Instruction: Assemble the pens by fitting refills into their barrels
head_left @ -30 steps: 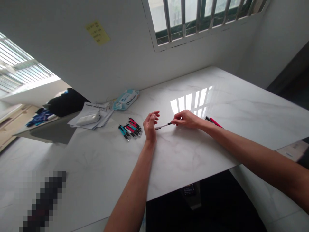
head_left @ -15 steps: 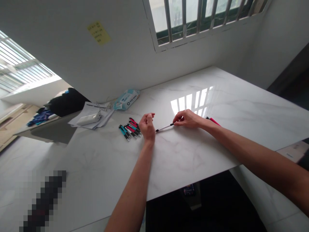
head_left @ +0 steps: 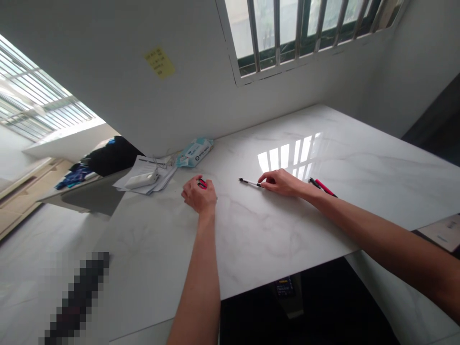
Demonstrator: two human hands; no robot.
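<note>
Swivelled white pen (end in right grip)

Below the frame's middle, a hand could be slid over the table. Near the middle, the way is blocked by the white pen and right hand; farther left, by the left hand and, it seems, pens under it.

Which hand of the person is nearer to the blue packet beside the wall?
Left. The left hand is at the red pens, on the near side of the blue packet; the right hand is farther away, to its right, holding the white pen.
</note>
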